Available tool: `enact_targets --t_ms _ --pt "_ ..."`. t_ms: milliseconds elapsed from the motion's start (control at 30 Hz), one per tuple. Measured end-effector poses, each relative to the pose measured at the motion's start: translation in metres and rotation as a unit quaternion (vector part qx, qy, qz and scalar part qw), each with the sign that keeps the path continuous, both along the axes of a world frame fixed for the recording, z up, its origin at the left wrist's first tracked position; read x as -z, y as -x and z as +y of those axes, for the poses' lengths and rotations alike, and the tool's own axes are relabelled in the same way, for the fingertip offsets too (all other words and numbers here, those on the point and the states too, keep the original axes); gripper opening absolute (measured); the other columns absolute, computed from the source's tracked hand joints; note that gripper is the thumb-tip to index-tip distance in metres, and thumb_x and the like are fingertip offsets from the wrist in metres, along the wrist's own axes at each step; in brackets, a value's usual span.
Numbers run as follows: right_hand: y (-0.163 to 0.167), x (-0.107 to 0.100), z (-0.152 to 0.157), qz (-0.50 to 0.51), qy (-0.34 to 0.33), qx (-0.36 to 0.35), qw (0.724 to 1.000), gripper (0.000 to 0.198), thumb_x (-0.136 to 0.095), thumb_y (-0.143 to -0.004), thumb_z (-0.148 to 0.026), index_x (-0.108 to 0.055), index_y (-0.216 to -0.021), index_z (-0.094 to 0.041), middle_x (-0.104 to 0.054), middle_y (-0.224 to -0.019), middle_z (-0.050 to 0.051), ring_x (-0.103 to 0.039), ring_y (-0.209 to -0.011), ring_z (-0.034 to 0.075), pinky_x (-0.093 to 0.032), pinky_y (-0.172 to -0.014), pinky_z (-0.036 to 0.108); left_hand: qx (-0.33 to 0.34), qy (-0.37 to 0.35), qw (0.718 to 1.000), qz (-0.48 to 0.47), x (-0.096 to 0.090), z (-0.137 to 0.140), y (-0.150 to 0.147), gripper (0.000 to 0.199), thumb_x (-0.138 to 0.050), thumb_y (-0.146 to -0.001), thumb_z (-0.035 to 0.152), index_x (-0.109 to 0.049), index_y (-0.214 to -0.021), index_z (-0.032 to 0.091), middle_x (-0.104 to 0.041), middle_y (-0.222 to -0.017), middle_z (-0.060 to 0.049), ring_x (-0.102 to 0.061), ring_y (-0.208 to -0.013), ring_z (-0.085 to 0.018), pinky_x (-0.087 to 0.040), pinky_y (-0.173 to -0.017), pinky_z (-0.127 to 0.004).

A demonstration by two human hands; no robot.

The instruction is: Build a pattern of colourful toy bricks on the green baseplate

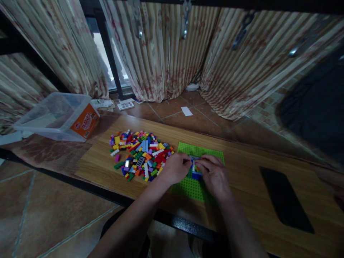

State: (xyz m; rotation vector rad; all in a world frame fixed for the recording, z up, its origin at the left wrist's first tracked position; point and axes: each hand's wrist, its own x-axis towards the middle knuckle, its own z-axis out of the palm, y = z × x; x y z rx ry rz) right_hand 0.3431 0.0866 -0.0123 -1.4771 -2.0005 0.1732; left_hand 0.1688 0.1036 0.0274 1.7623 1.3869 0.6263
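Note:
On the green studded baseplate stands a small build of blue and white toy bricks, partly covered by my fingers. My left hand reaches in from the left side of it, with thumb and fingers curled together at its edge. From the other side my right hand pinches at the top of the build. What lies between the fingertips of either hand is too small and hidden to name. Left of the baseplate a wide heap of loose coloured bricks spreads over the wooden board, close to my left wrist.
A clear plastic bin with an orange label stands at the table's left end. A dark flat panel lies on the wooden tabletop at right. Beyond the far edge are striped curtains and a tiled floor with papers on it.

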Motion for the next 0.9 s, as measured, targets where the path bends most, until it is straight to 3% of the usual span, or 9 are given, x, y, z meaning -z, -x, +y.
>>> enact_targets --t_ms 233,900 --pt "0.0057 -0.0012 -0.0017 0.025 -0.01 0.023 0.999 0.025 -0.054 -0.091 -0.033 -0.077 -0.086 -0.024 -0.067 -0.099 0.007 -0.058 -0.094 0.025 -0.047 -0.084 0.04 0.002 -0.008 1.0 0.008 0.0008 -0.0012 -0.0006 0.026 -0.048 -0.084 0.018 -0.073 -0.085 0.016 -0.072 -0.076 -0.002 -0.061 -0.068 -0.015 -0.044 -0.063 -0.023" --pt "0.0073 -0.0074 -0.0019 0.129 0.058 0.019 0.99 0.02 -0.058 -0.087 -0.034 -0.076 -0.082 -0.026 -0.069 -0.093 0.005 -0.06 -0.091 0.023 -0.047 -0.085 0.04 0.007 -0.02 1.0 0.022 -0.001 -0.0034 -0.0017 0.025 -0.047 -0.084 0.017 -0.072 -0.085 0.017 -0.071 -0.075 -0.002 -0.06 -0.067 -0.014 -0.045 -0.067 -0.024"
